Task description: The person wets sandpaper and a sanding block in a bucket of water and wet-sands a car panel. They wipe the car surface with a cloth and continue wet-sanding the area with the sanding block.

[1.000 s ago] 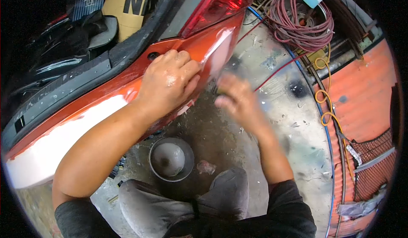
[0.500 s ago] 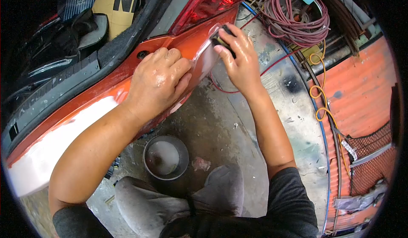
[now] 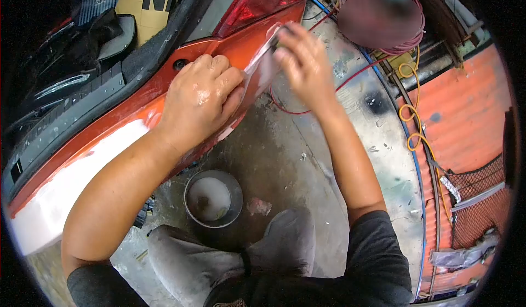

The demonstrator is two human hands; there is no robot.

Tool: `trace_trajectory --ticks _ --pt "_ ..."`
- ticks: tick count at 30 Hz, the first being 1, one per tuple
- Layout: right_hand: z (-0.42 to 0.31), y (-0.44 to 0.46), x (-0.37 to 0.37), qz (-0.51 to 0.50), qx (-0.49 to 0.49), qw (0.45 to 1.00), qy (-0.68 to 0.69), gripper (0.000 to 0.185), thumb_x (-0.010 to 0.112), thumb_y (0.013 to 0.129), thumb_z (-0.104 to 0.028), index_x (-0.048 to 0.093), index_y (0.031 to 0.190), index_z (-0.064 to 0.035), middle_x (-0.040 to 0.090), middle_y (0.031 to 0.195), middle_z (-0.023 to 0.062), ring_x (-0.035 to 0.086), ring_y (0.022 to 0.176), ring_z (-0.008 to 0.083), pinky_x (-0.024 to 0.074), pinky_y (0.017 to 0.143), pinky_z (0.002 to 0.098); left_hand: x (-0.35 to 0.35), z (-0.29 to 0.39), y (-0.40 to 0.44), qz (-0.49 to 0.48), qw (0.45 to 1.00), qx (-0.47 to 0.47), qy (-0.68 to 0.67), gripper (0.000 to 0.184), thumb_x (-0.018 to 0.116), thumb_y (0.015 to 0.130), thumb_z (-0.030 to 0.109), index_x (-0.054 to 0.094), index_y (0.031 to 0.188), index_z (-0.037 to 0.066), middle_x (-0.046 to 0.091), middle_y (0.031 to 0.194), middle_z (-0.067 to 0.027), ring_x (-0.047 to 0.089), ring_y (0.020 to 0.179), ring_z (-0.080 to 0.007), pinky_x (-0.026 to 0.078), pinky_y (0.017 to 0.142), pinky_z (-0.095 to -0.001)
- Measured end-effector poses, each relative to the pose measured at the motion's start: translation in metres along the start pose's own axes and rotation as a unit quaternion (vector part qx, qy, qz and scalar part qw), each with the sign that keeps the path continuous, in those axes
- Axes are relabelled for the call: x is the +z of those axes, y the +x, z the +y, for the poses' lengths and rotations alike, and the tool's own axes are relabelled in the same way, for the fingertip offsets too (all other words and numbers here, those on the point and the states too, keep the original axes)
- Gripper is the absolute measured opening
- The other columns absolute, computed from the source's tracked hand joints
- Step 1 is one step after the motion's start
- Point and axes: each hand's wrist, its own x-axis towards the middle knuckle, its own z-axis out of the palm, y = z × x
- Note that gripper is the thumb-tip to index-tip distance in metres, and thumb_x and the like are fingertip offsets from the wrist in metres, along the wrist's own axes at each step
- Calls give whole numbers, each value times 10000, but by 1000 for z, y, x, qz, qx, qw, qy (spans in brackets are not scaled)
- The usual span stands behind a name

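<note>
The orange car bumper point(image 3: 159, 107), with white patches on its paint, runs diagonally across the left and middle. My left hand point(image 3: 203, 96) is wet and rests on its top edge, the fingers curled over the rim. Farther along, at the bumper corner below the red tail light point(image 3: 268, 3), my right hand point(image 3: 308, 66) grips a dark sanding block point(image 3: 279, 37) against a whitish wet patch. Motion blurs that hand, and its fingers hide most of the block.
A bucket of cloudy water point(image 3: 237, 200) stands on the concrete floor between my knees and the bumper. A coiled red hose point(image 3: 417, 30) lies at the upper right, its middle blurred. The open trunk point(image 3: 98, 82) holds a yellow bag. Orange corrugated sheet point(image 3: 466, 104) lies at right.
My right hand has shifted slightly left and up along the bumper corner with the block, and is now blurred. My left hand has stayed on the rim, nearly still.
</note>
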Motion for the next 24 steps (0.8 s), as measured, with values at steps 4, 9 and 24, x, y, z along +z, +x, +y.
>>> trace_trajectory --ticks 4,9,24 --pt "-14 -2 2 7 15 1000 11 323 745 918 -172 724 1216 -48 649 1358 193 617 1218 378 475 1042 458 -1 -1 2 8 1000 3 -7 233 780 802 119 659 1001 98 565 899 -96 592 860 -319 490 739 -444" --pt "13 14 0 12 60 998 12 293 767 903 -195 732 1165 -70 648 1327 178 595 1213 388 501 1020 463 0 1 1 2 1000 -4 4 232 779 804 121 660 1002 99 565 897 -96 591 864 -318 490 741 -445" --pt "-12 -2 0 -5 10 999 51 277 743 915 -204 738 1151 -59 647 1320 182 597 1205 390 474 1033 469 -1 2 1 -9 1000 -3 2 197 770 813 130 671 980 102 567 881 -87 591 856 -312 490 731 -442"
